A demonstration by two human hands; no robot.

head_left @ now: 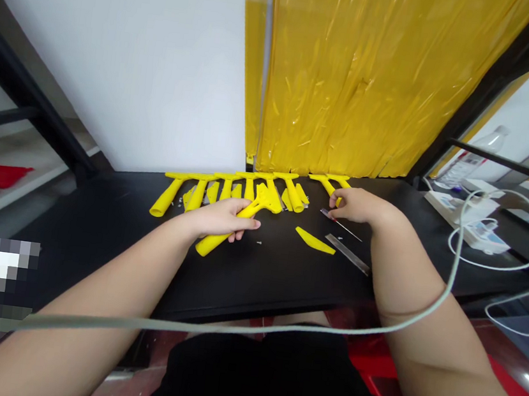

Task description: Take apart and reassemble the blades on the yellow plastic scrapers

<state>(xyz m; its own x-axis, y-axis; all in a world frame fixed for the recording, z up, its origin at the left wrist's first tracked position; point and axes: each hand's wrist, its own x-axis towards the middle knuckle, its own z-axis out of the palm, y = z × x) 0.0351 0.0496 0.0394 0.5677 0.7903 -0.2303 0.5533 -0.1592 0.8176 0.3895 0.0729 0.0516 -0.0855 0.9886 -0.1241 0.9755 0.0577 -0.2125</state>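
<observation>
From where I stood, the person's left hand (229,219) had its fingers curled around the yellow scraper (213,244), thumb lying across the top of the handle. The scraper's wide head pointed up and away beyond those fingers, and the round butt end stuck out below them, toward the body. Just below and to the right of the left fingertips, a small screw (259,242) lay on the black tabletop (253,290).

The right hand (351,203) was bent at the wrist, its fingers drawn in toward one another at the near end of a pair of yellow handles (327,186). I couldn't tell whether they pinched a handle or only brushed it. Right below those fingertips lay a thin screwdriver (346,228), its shaft slanting toward the forearm; whether a finger touched its grip was hidden from me. Farther below the right fingers rested a metal strip (348,255), and between the two hands, nearer the right one, a flat yellow piece (315,241).

Beyond the left fingers a row of yellow handles (166,199) stretched along the back edge, smaller yellow bits tucked among them. Behind the right hand rose shiny yellow sheeting (356,81). Well off to its right stood a clear bottle (474,158), and a pale cable (403,324) crossed in front of both forearms.
</observation>
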